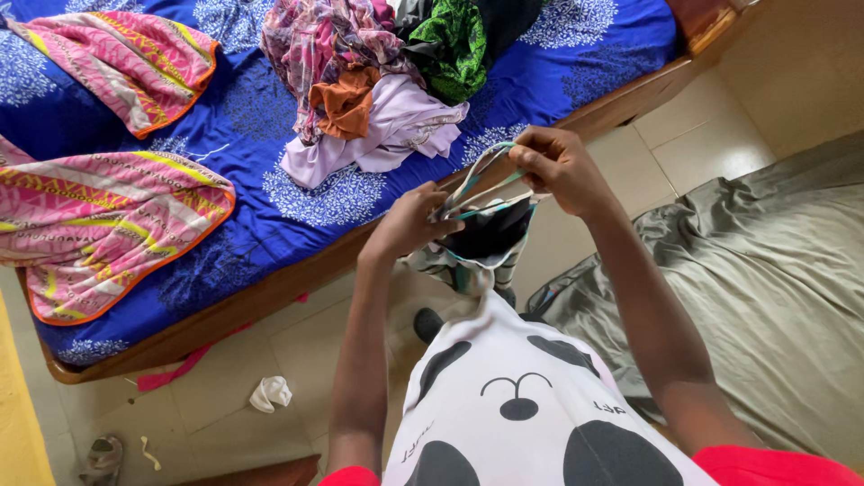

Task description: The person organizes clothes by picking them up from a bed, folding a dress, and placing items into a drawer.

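1. A tiled floor (693,144) ran beside a bed with a blue patterned sheet (252,117).
2. The left hand (409,225) and right hand (558,166) both pinched shut on a striped garment (481,238), stretching its edge between them above the floor.
3. A clothes pile (378,81) lay on the bed; a grey sheet (765,270) lay on the floor to the right.
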